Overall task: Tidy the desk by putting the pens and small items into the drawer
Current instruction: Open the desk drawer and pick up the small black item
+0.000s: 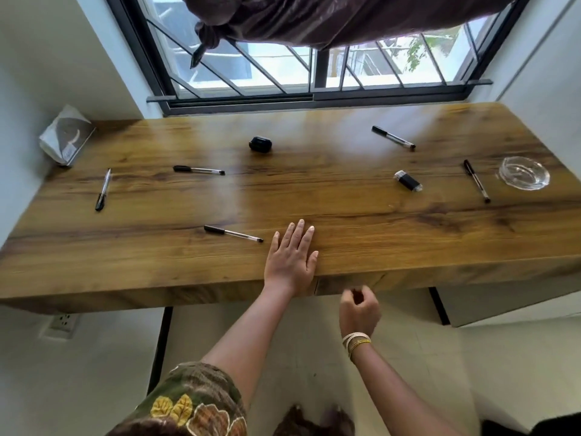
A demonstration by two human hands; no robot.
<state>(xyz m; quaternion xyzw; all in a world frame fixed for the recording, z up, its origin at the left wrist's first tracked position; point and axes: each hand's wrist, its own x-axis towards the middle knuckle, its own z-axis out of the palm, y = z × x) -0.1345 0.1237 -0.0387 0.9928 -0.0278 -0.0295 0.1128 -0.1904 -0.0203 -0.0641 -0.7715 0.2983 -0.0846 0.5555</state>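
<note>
Left hand [290, 261] flat on desk [377, 221] (pens out)

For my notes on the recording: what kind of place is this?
Probably a home room with a built-in desk. A long wooden desktop sits under a barred window with a knotted curtain; pens and a glass ashtray lie on it.

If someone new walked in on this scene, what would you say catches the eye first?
Probably the left hand, laid flat on the near edge of the long wooden desk, with the right hand curled just below the desk's front edge. Next come the pens scattered across the top, the nearest pen just left of that flat hand. A glass ashtray glints at the far right.
</note>
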